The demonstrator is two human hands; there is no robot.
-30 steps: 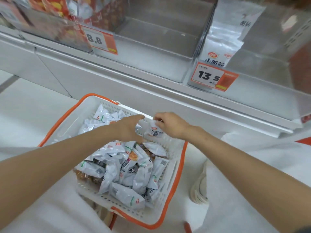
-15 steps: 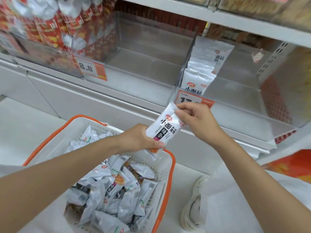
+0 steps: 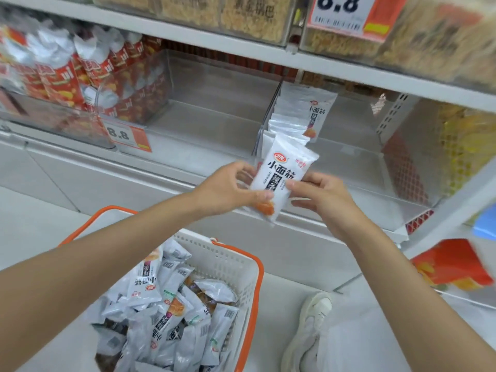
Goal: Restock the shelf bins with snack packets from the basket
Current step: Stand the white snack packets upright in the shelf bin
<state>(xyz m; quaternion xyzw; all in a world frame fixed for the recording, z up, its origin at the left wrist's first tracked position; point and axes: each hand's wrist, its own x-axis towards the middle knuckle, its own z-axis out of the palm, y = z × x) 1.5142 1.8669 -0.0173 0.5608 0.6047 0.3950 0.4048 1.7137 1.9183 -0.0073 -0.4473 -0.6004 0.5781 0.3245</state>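
**Head cam: one pkt going up from basket to bin**

We are holding a white foil snack packet with black characters and an orange food print (image 3: pixel 281 181) in both hands, just in front of the lip of the clear plastic shelf bin on the right (image 3: pixel 349 167). A sec ago both hands were down in the white plastic basket with orange rim (image 3: pixel 228 264). Half a sec ago the pkt was just clearing that rim, tilted. Now it is sitting higher & nearly upright, print facing us.

The left hand (image 3: pixel 228 191) is pinching its lower left part, thumb on the front. The right hand (image 3: pixel 322 197) is pinching the right edge, thumb on the front too. So we are judging the pick done & the placing not: the pkt is outside the bin.

Around: a row of matching white packets (image 3: pixel 303 116) is standing along the bin's left side, the front one just behind the held pkt. The new one prob. needs lifting over the lip to go in front of it. The middle clear bin (image 3: pixel 209 116) is showing no stock. Red-and-white packets (image 3: pixel 59 76) are filling the left bin, above an orange 8.8 price tag (image 3: pixel 128 136). Loose packets (image 3: pixel 166 312) are lying heaped in the basket, so lots to go. A white shoe (image 3: pixel 308 326) is resting beside the basket.
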